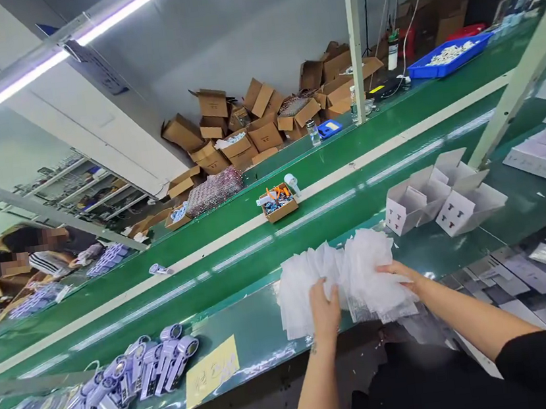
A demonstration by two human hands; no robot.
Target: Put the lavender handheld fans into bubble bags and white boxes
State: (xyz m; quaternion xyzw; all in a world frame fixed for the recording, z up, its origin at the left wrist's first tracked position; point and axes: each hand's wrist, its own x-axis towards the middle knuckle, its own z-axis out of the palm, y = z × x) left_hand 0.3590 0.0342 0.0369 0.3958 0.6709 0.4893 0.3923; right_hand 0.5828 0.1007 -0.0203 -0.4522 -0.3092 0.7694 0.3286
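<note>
Two bare hands work at the near edge of a long green conveyor belt (237, 235), the biggest thing in the room and the mark for everything else. Beyond the belt's far side a heap of brown cardboard boxes (263, 123) lies against the grey wall, most with flaps open; what they hold cannot be told. Further along that far side sits a blue tray (449, 57) filled with small white pieces. On the belt's near edge, right in front of the person, lies a stack of thin white translucent bags (332, 277), fanned out. Just past it up the belt stand two open white cartons (444, 200) printed with small dark figures too small to read; their insides are not in view. Down the near edge lies a spread of lilac handheld gadgets (139, 373), and beside them a yellow slip (211, 370) whose markings are illegible. On the belt's middle stripe rests a small brown box (280, 207) holding orange-handled tools and small parts.

The left hand (324, 307) lies palm down on the bags, fingers curled over their lower edge, gripping them. The right hand (404, 278) presses the stack's other side, fingers tucked under and clasping the bags.
</note>
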